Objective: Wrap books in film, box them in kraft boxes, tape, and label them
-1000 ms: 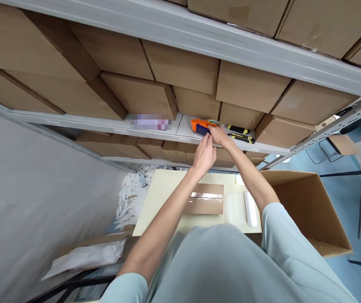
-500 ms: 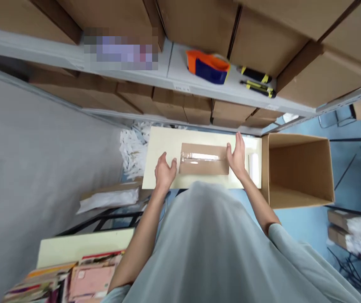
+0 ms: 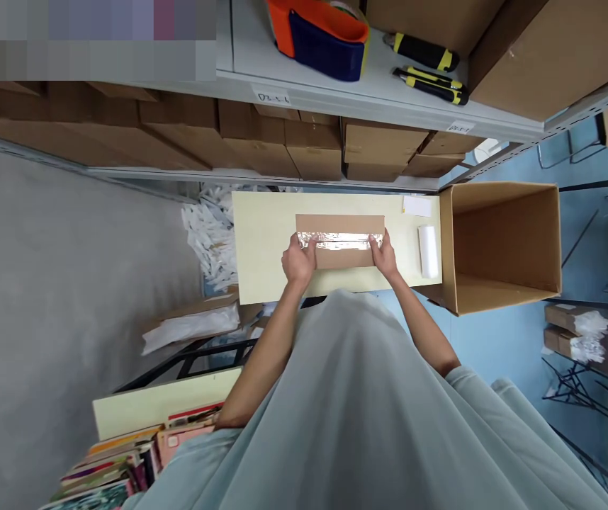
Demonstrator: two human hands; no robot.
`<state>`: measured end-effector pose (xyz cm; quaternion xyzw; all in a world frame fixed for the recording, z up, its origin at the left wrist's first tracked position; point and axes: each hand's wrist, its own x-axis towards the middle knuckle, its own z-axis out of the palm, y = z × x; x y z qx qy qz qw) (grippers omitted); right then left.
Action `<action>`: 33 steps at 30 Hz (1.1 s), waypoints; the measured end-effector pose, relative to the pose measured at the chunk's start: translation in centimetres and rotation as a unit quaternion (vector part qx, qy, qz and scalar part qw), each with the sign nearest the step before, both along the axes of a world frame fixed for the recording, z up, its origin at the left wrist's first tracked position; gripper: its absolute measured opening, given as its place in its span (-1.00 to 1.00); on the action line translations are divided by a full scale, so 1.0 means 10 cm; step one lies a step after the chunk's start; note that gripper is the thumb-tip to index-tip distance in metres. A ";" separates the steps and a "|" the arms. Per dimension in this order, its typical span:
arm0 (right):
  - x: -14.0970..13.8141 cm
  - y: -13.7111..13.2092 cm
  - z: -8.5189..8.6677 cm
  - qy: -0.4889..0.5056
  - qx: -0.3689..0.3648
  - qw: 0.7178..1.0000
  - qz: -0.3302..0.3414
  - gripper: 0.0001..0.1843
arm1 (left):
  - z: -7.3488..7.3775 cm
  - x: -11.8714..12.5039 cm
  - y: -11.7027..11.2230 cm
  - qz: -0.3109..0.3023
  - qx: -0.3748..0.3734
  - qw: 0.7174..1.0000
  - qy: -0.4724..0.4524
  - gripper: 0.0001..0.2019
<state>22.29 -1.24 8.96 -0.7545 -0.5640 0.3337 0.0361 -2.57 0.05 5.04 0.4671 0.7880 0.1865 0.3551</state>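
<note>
A small flat cardboard box [image 3: 340, 228] with a shiny strip of clear tape along its top lies on a pale yellow table [image 3: 261, 241]. My left hand [image 3: 300, 261] grips the box's left end, fingers curled over the tape. My right hand [image 3: 383, 255] grips its right end the same way. An orange and blue tape dispenser [image 3: 319, 32] rests on the grey shelf [image 3: 378, 92] above, apart from both hands.
Two black and yellow utility knives [image 3: 427, 67] lie by the dispenser. A large empty cardboard carton [image 3: 500, 244] stands right of the table. A white roll [image 3: 428, 251] and a white label [image 3: 417, 206] lie on the table. White bags [image 3: 205, 237] pile at left. Books [image 3: 123, 467] sit at lower left.
My right hand left the tape dispenser on the shelf. Both hands came down to the table and closed on the ends of the taped box. The view tipped downward.
</note>
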 end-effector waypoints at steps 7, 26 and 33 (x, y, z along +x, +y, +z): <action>0.05 -0.23 0.10 -0.038 0.062 0.996 -0.045 -0.24 | 0.07 -0.44 -0.12 -0.067 0.051 0.992 -0.091 -0.57; -0.65 -0.61 -0.49 0.160 0.139 0.960 -0.181 -0.55 | -0.10 -1.20 -0.29 0.005 0.045 0.996 -0.075 -0.82; -0.85 -0.88 -0.73 0.141 0.082 0.977 -0.137 -0.72 | -0.39 -1.45 -0.38 -0.027 0.001 0.997 -0.066 -0.62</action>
